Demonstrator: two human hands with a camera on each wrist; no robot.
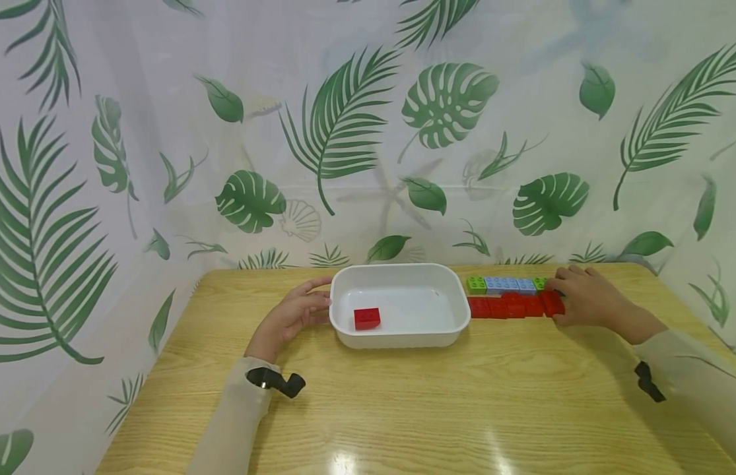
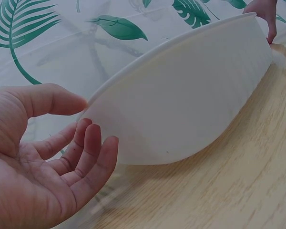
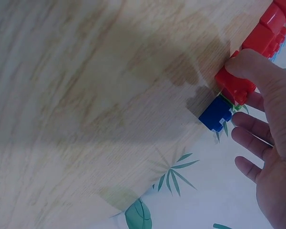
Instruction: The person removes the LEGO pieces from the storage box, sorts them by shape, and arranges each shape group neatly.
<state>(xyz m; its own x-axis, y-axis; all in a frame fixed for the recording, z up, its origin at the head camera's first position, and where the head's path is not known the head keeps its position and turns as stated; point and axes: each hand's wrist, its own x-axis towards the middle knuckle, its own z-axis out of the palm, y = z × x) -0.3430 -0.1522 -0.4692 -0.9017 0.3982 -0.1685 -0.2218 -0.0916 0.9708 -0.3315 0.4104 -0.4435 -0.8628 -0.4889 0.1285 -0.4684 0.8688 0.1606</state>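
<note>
A white plastic tub stands on the table with one red toy building block inside, toward its left. My left hand is at the tub's left end, its loosely bent fingers against or just beside the outer wall. On the right, my right hand pinches a red building block between thumb and index finger, at the right end of a row of red blocks. The other fingers are spread. Beside the pinched block sits a dark blue block, hidden by my hand in the head view.
Behind the red row runs a line of light blue blocks and green blocks. The wood-grain table ends at a leaf-print curtain at the back. Bands with small black mounts are on both sleeves.
</note>
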